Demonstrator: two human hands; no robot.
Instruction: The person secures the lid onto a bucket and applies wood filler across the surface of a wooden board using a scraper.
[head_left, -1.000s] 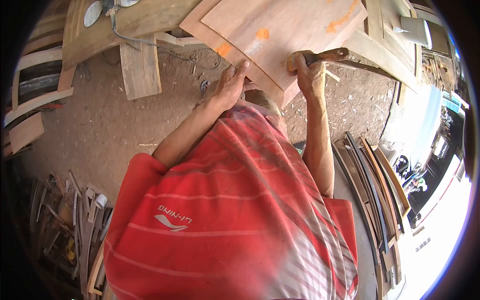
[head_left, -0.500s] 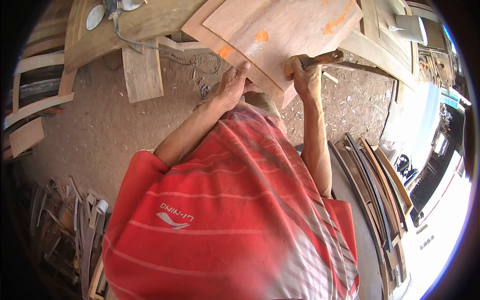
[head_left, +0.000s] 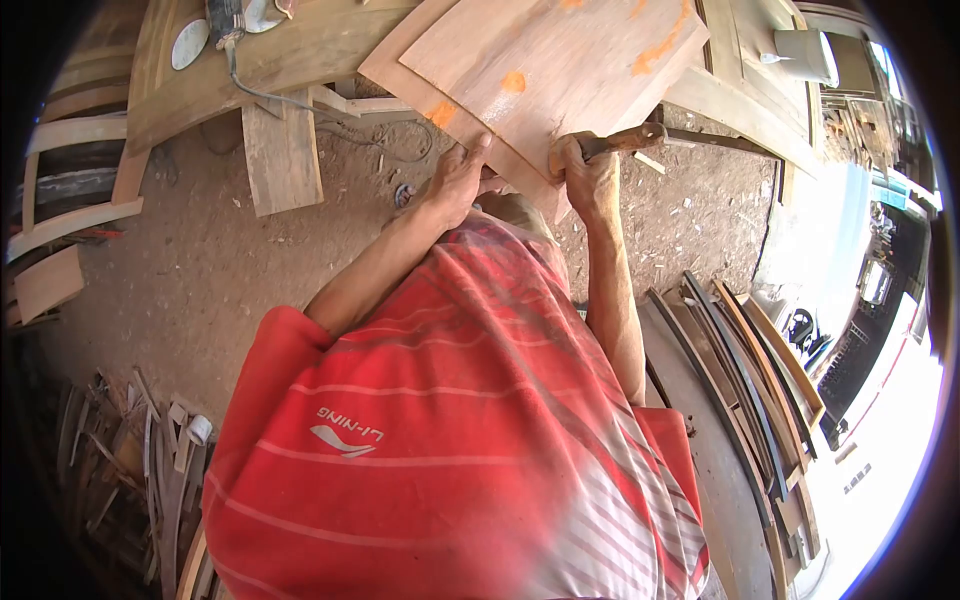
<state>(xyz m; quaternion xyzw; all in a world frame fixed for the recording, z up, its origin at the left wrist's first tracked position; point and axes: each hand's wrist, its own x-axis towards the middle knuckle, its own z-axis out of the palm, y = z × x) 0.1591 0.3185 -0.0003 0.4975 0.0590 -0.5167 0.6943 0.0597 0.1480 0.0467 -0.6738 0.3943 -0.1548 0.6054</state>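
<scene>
The wooden panel (head_left: 590,70) sits tilted in front of the person, a flat, pinkish-brown board with a smooth raised field and a crisp step down to a lower border. Its face carries bright orange smears (head_left: 514,81), one rounded, one drawn out in a ragged streak towards its right side, and a pale, powdery-looking patch lies near the rounded one. At the panel's near-left edge the left hand (head_left: 458,182) pinches the wood, thumb laid along the top, the other fingers mostly hidden beneath. At its near-right corner the right hand (head_left: 593,180) is closed around a wooden-handled tool (head_left: 630,138), whose rounded, worn-looking grip points away to the right; I can't make out the working end, covered as it is by the fingers.

Left of the panel, a broad grained board (head_left: 290,65) bears a corded power tool (head_left: 225,18), its thin cable drooping over the edge. Right of the panel stands a whitish, smooth-sided container (head_left: 808,57). Below the panel spreads a rough brown dirt floor (head_left: 230,260), flecked with wood chips. Nearer than the panel, long narrow strips (head_left: 745,390) are stacked to the right, and splintery offcuts (head_left: 165,465) heap up to the left.
</scene>
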